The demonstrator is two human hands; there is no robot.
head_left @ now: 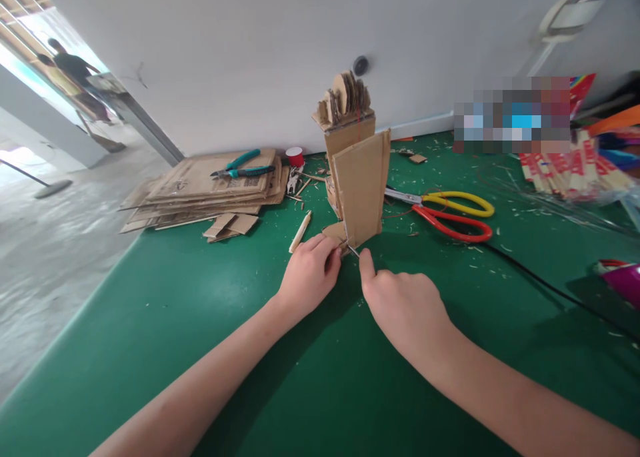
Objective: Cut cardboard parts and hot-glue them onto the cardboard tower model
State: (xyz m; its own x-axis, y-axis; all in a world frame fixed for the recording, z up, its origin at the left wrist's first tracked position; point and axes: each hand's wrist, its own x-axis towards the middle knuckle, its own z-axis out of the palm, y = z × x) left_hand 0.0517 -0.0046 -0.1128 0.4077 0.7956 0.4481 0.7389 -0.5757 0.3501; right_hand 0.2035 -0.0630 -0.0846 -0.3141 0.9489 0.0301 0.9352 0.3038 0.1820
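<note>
In the head view, my left hand is closed at a small flat cardboard piece on the table, its fingers curled at the near edge. My right hand grips a thin metal tool with a narrow tip, forefinger stretched along it; the rest is hidden in the hand. The tip meets the cardboard at the foot of an upright cardboard panel. Behind that panel rises a cardboard structure topped by a row of rounded cardboard discs.
Stacked cardboard sheets bear teal-handled pliers at left. A wooden stick lies beyond my left hand. Scissors with yellow and red handles and a black cable are at right. Two people stand in the far left background.
</note>
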